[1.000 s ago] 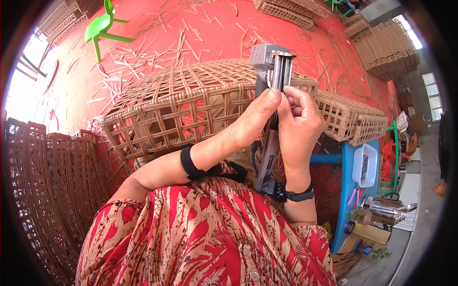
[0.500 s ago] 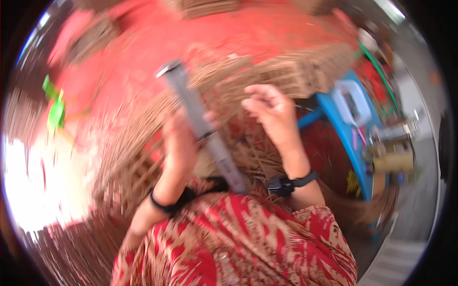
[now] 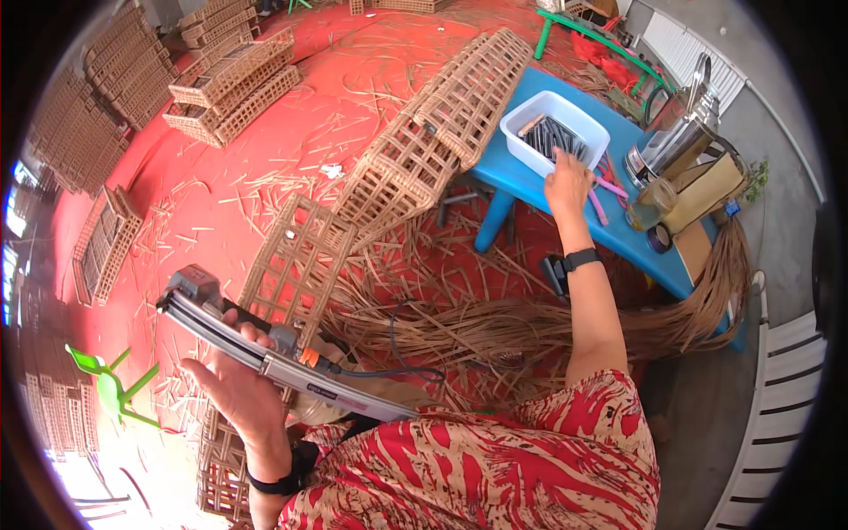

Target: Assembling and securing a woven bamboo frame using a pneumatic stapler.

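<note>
My left hand [image 3: 243, 393] has its fingers wrapped round a pneumatic nail gun [image 3: 322, 386] with a long grey magazine; its thumb stands apart. The gun lies slantwise above my lap, with a dark air hose [image 3: 393, 374] joined at an orange fitting. At the right, my right hand [image 3: 570, 184] reaches over the near rim of a white plastic tub [image 3: 515, 141]. Its fingers are drawn together at the dark strips of fasteners [image 3: 549, 135] inside. Whether a strip is between the fingertips is hidden.
The tub stands on a blue table [image 3: 530, 184] with pink-handled scissors [image 3: 601, 203], a jar [image 3: 652, 201] and a metal canister [image 3: 667, 141]. Woven rattan frames [image 3: 389, 181] lean against the table. Loose strips [image 3: 495, 331] cover the red floor beside a green stool [image 3: 110, 389]. Baskets [image 3: 234, 88] are stacked behind.
My right hand has moved from the middle out to the tub. The nail gun has swung lower and left in my left hand. The view has turned and sharpened.
</note>
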Available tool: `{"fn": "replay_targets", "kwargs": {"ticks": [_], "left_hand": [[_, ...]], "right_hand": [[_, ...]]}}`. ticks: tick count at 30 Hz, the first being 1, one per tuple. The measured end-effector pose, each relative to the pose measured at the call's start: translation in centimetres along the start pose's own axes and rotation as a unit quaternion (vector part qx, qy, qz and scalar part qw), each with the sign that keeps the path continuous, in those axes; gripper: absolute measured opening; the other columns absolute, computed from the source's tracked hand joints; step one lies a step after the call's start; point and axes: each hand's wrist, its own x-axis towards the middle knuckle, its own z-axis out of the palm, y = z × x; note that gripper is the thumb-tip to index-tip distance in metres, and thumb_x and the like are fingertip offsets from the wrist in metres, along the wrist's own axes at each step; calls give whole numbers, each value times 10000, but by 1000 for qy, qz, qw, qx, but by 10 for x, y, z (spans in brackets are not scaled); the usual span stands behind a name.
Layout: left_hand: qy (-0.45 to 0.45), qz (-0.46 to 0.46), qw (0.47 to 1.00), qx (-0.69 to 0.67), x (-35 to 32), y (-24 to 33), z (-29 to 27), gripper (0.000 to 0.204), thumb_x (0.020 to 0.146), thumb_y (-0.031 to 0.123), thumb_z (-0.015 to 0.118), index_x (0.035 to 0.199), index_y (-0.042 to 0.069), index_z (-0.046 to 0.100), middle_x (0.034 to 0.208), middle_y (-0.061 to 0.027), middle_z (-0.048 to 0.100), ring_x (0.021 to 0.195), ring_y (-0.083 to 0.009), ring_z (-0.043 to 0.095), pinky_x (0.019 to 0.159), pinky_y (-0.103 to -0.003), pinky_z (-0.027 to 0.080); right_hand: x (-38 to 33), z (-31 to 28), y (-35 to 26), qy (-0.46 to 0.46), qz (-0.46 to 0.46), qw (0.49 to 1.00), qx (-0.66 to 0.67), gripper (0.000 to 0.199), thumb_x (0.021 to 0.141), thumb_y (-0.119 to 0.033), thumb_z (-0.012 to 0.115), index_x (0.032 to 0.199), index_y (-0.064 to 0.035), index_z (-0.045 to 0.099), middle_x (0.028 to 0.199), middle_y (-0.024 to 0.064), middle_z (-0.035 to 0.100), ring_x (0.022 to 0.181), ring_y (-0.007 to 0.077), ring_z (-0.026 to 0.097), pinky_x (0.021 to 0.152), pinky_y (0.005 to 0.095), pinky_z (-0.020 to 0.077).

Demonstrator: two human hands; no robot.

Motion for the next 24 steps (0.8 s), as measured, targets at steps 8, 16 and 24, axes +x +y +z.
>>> {"fn": "replay_targets", "kwargs": {"ticks": [8,16,24], "left_hand": [[16,70,997,42,26,3,6,844,899,734,376,1254,-26,473,895,-37,500,778,-154,487,685,-274,436],[92,100,989,61,53,14,17,733,906,691,446,1140,-1,516,769,2,443,661,-104,413,581,-222,358],[51,97,991,81,57,11,23,708,922,651,466,1133,-24,514,732,13,404,613,-82,384,535,-208,327]], "right_hand": [[-11,1,19,-5,-55,996,69,206,754,-8,653,945,-80,683,895,96,670,914,260,613,940,415,364],[-20,-48,60,-75,-149,970,177,193,758,-23,618,944,-43,664,886,106,654,916,307,582,957,425,375],[-9,-85,96,-172,-157,960,156,207,776,-11,589,967,-25,669,957,78,671,965,255,603,993,407,398]]}}
